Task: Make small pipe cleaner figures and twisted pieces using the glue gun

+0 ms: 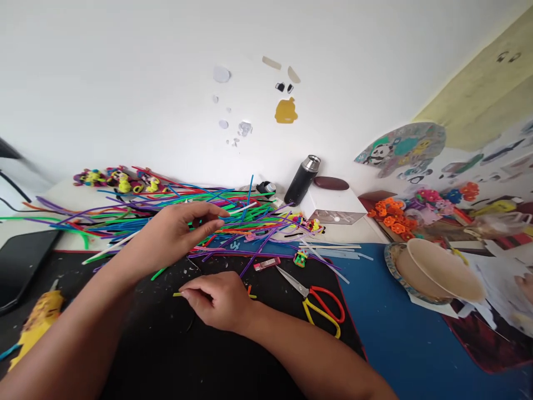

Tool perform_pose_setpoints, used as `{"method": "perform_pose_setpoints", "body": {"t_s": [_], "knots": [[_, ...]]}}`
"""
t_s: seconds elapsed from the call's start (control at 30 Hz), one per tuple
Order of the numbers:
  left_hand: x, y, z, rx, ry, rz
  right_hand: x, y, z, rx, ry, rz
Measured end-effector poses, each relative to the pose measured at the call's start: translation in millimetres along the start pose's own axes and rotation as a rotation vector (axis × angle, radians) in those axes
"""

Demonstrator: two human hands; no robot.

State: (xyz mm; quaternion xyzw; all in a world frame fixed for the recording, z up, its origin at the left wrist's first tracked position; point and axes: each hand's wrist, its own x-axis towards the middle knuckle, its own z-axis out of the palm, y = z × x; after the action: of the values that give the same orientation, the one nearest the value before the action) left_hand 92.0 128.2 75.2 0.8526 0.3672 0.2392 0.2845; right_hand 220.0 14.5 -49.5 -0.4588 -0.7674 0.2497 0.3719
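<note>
Nearest, at the lower left, a yellow object with brown patches [44, 316] lies on the black mat [154, 344]. The right hand [220, 303] is over the middle of the mat, its thumb and forefinger closed on a short yellow-green strip [177, 294]; the strip's other end and a bit of orange show on the far side of the hand. To its right, scissors [310, 294] with one red and one yellow handle lie with their blades slightly parted, the tip near a pink lighter [267, 264]. A small green figure [300, 258] is just beyond the blades.

The left hand [219, 221] is apart from the right and farther forward, above the edge of a heap of coloured stems [258, 214]. Its thumb and forefinger nearly meet; a bit of blue shows there, but whether they grip it cannot be told.

At right, a bowl [441, 269] sits tilted on the blue mat [387, 300]. Behind the heap, yellow-and-dark figures [122, 182] lie at the left of the tabletop [66, 239], and a black bottle [300, 182] leans beside a white box [333, 203] with a dark red case [331, 183] on top. Stickers [286, 111] dot the white wall [145, 83].
</note>
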Motion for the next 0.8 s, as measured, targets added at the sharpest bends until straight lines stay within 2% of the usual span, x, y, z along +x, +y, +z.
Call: {"method": "perform_pose_setpoints", "body": {"t_s": [0.17,0.27,0.37,0.47,0.53,0.63,0.8], "knots": [[-2.3,-7.4,10.8,0.027,-0.102,-0.049,-3.5,-4.3,-0.6,0.026,-0.039,0.012],[-0.6,-15.9,18.9,0.029,-0.115,-0.117,-9.2,-7.8,-0.4,0.001,-0.132,0.045],[1.0,-20.3,23.2,-0.011,-0.135,-0.112,-13.7,-9.9,-2.3,-0.018,-0.217,0.082],[-0.6,-18.2,19.5,0.001,-0.132,-0.071,-15.4,-9.7,-4.9,-0.029,-0.202,0.094],[-3.1,-14.0,15.0,0.054,-0.084,-0.077,-15.9,-9.4,-4.2,-0.041,-0.156,0.095],[-6.2,-5.8,13.6,0.088,-0.039,-0.039,-16.5,-10.1,1.8,-0.087,-0.140,0.014],[-5.8,2.7,26.8,0.068,-0.088,0.043,-18.1,-10.2,12.3,-0.241,-0.134,-0.197]]}}
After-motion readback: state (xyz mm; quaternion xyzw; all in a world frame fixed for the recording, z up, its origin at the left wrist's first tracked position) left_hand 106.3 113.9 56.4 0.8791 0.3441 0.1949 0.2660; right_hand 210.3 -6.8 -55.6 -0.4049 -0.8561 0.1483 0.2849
